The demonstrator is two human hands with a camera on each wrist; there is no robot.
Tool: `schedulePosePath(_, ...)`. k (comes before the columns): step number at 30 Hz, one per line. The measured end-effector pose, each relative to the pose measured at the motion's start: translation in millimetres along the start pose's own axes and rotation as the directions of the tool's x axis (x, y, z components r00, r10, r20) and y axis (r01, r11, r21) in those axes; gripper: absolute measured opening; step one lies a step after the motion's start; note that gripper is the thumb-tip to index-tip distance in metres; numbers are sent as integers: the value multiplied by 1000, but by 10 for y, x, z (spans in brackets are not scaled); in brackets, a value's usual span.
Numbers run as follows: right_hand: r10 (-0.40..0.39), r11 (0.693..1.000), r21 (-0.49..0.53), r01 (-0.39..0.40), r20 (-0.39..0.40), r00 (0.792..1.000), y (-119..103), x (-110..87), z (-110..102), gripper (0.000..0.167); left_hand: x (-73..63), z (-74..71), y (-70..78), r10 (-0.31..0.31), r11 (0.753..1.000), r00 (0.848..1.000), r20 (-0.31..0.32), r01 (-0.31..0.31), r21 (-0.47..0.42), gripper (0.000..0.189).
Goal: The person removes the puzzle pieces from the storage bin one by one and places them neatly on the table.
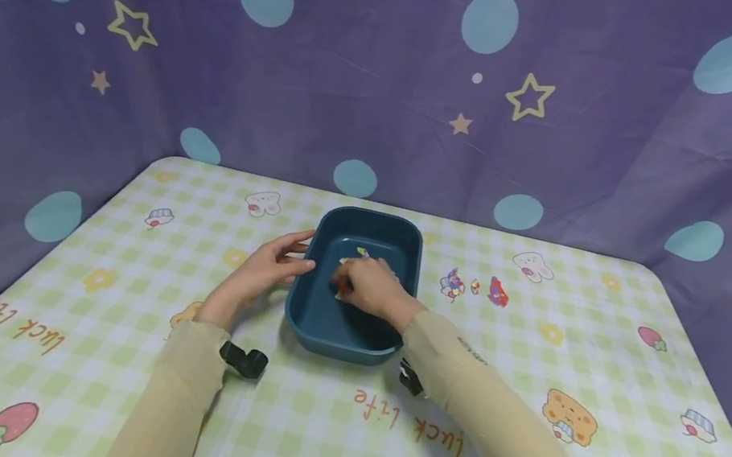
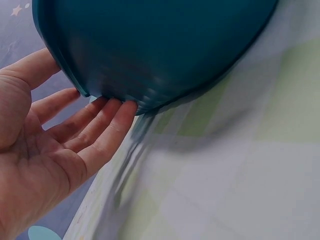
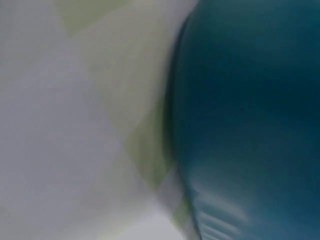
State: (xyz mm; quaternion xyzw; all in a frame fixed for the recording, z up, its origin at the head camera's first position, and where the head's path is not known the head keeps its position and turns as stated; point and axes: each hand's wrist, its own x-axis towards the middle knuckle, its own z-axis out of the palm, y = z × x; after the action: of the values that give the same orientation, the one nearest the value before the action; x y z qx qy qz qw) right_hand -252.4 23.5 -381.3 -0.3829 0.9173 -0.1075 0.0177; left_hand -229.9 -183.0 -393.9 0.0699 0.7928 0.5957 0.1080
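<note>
Here, colourful pieces (image 1: 364, 253) lie inside the teal bin (image 1: 337, 349).
My left hand (image 1: 265, 266) touches its side, fingers loosely apart; my right hand (image 1: 371, 285) is over them, whether pinching one I cannot tell.

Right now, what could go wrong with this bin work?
1. The left hand rests against one side of the blue bin; a nudge from the right hand might still slide it.
2. The right hand partly covers the colourful pieces inside, so one could be missed or fumbled unseen.
3. The loose pieces on the tablecloth might get brushed if the right sleeve swings outward.
</note>
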Motion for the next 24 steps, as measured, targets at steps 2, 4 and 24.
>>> schedulePosePath(2, 12, 1000, -11, -12, 28, 1000, 2, 4, -2, 21, 0, 2, 0, -1, 1000, 1000, 2, 1, -5, 60)
schedulePosePath(4, 28, 1000, -3, -28, 62, 998, 2, 10, -8, 22, 5, 0, -6, 0, 1000, 1000, 3, 0, -5, 60)
schedulePosePath(24, 87, 972, 209, -108, 107, 990, 17, -21, -37, 8, 17, 4, -18, -4, 1000, 1000, -8, 4, -5, 60)
